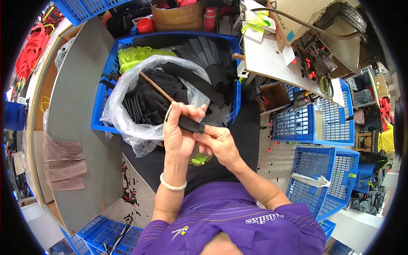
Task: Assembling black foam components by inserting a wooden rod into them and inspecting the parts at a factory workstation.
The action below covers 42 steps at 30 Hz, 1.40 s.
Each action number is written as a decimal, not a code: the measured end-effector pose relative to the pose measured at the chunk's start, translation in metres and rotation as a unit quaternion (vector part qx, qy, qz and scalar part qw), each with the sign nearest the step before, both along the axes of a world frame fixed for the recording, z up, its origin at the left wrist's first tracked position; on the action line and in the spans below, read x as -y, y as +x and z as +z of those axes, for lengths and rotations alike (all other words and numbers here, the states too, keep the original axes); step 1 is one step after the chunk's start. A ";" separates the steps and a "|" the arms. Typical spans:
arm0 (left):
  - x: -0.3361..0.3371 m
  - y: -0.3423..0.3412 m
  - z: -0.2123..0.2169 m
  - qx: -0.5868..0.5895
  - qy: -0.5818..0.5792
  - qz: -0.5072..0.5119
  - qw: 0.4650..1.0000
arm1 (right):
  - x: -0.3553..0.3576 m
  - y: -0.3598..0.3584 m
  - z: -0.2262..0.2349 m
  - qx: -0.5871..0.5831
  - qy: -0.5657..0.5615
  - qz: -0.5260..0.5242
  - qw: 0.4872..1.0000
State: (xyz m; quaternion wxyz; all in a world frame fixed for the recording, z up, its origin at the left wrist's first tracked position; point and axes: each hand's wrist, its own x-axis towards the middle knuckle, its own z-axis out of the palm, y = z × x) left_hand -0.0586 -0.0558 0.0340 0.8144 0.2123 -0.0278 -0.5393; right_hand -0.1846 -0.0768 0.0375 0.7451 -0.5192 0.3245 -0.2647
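My left hand point(178, 131), with a pale bangle on its wrist, is closed round a thin wooden stick point(155, 86) and a small black fabric piece point(191, 124). The stick juts up and to the left past the thumb; its lower end is hidden in the hand, so I cannot tell whether it sits inside the fabric. Fingers and thumb of my right hand point(222, 145) pinch the fabric's right end. Just beyond both hands, many similar black pieces point(142, 102) lie in a clear plastic bag point(117, 108) inside a blue crate point(98, 114).
More black strips point(199, 51) and a yellow-green bundle point(140, 57) share the crate. A grey panel point(80, 110) with a checked cloth point(63, 163) stands at left. Blue crates point(314, 127) are stacked at right, below a white table point(272, 59). Scraps litter the floor.
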 end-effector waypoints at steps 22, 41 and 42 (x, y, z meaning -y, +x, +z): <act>-0.003 0.001 0.030 0.214 -0.272 -0.064 0.936 | -0.010 -0.007 0.025 0.247 0.339 0.258 0.870; 0.000 -0.006 0.006 0.192 -0.260 -0.163 0.932 | -0.007 0.012 -0.001 0.414 0.539 0.341 0.649; -0.003 -0.013 0.013 0.179 -0.252 -0.165 0.936 | -0.012 0.015 0.001 0.440 0.525 0.350 0.639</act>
